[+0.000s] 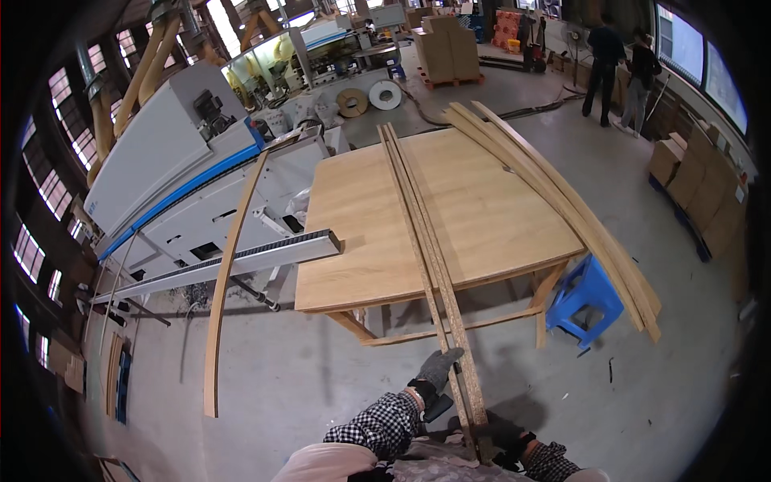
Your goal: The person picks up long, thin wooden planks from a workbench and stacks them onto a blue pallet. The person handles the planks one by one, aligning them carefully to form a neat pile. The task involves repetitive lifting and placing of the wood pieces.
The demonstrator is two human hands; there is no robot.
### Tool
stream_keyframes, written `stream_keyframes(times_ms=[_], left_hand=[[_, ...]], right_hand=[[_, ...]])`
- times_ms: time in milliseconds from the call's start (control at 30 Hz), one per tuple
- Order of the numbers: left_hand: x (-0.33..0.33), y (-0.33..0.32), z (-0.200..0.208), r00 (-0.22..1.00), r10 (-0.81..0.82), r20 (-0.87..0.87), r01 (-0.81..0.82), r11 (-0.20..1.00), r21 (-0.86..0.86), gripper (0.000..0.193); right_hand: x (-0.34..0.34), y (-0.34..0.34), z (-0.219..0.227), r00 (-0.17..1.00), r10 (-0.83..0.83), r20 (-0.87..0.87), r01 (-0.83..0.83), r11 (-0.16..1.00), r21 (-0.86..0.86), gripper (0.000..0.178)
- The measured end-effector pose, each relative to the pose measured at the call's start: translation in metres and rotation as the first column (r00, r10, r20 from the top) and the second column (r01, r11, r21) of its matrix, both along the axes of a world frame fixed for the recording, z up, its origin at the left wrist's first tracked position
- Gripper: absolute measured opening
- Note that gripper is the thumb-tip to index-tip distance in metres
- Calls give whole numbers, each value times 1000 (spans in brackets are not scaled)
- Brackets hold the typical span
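Two long narrow chipboard strips (426,233) lie side by side across a light wooden table (361,241), and their near ends stick out past its front edge toward me. My left hand (439,369), in a grey glove, grips the left strip just off the table edge, with the fingers lying along it. Closer to my body, my right hand (504,438), in a dark glove, is closed around the near ends of the strips. Both sleeves are checked.
More long wooden strips (562,209) lie in a bundle across the table's right side, above a blue plastic stool (586,297). A single strip (229,265) leans by a large white-and-blue machine (177,161) with a roller arm (241,257). Two people (618,68) stand far back near stacked boxes (446,48).
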State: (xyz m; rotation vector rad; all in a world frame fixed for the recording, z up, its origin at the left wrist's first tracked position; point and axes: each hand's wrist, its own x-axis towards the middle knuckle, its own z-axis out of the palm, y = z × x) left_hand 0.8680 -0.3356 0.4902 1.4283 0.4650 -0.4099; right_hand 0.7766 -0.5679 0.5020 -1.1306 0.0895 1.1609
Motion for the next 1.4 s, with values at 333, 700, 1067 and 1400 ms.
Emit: stream_keyframes(times_ms=[333, 700, 1067, 1400], left_hand=[[-20, 31, -7, 999, 47, -15, -48, 873, -485, 40], [-35, 53, 4, 988, 152, -27, -118, 626, -771, 48], [-14, 29, 89, 951, -128, 281, 272, 776, -569, 48], [57, -80, 104, 828, -370, 422, 547, 698, -461, 52]], right_hand=[[-11, 52, 98, 511, 521, 684, 154, 727, -669, 65], [-34, 92, 99, 342, 722, 602, 122, 601, -790, 50], [-28, 78, 166, 519, 281, 807, 413, 744, -525, 57], [29, -68, 115, 375, 183, 909, 651, 646, -398, 83]])
